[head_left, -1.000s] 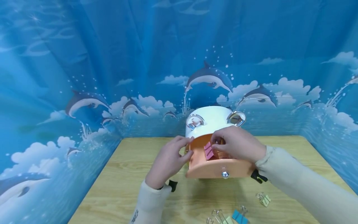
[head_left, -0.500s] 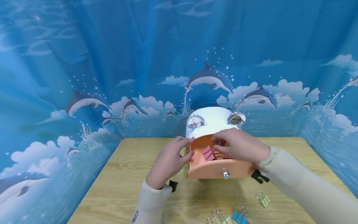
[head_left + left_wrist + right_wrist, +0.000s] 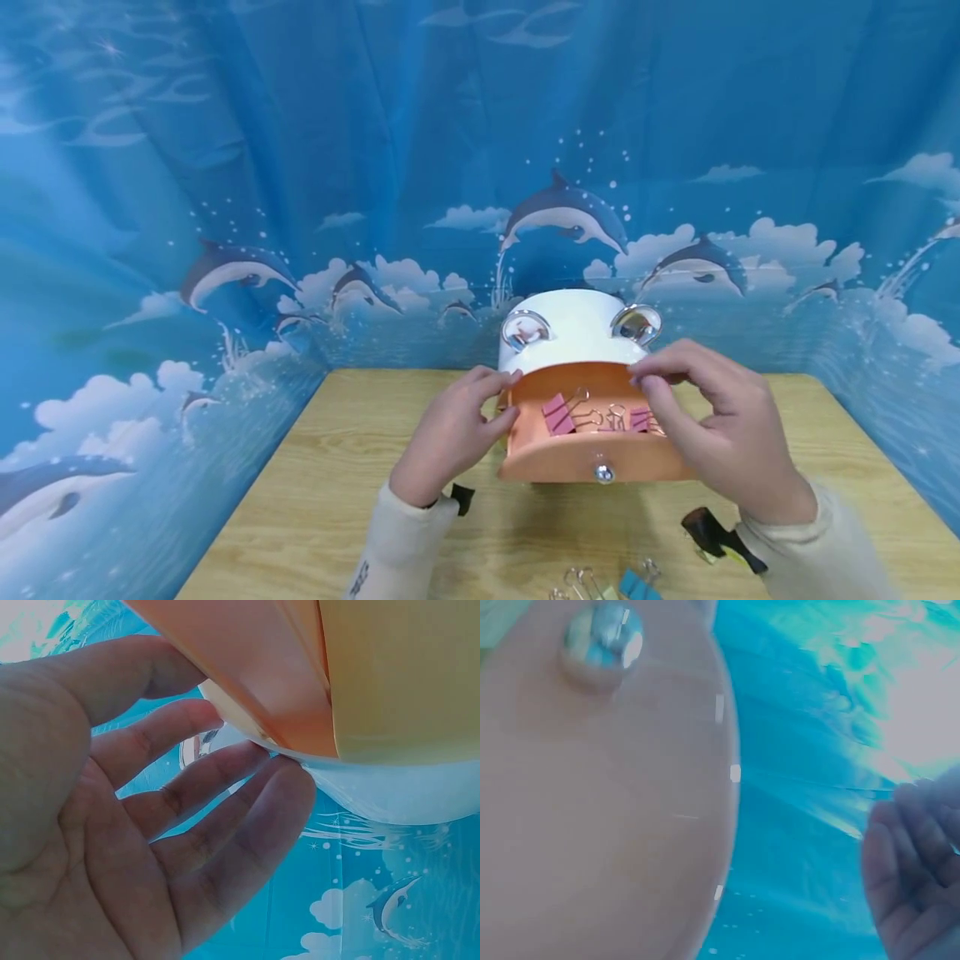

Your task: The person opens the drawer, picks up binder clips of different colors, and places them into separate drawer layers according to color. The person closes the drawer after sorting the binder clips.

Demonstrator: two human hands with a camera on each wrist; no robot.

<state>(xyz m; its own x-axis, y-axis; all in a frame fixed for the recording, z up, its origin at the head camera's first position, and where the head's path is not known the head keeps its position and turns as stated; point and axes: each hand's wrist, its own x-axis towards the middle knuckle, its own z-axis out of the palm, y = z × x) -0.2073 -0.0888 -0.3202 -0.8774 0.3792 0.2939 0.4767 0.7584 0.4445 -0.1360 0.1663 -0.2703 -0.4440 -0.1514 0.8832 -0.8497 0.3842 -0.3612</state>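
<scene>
R hand (image 3: 727,437) lifts off, loosely bent, prob. empty, leaving pink clips (image 3: 558,415) in drawer (image 3: 547,462), lower mid-frame; relaxed L hand (image 3: 456,433) touches its edge.

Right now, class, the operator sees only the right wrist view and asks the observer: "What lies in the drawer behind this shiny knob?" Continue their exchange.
Observer: In the head view, pink binder clips lie inside the orange drawer.
Operator: What is at its left side?
Observer: The person's left hand is there, holding no clip.
Operator: Anything on the near side?
Observer: Yes, a blue binder clip lies on the wooden table, at the bottom edge of the head view.
</scene>
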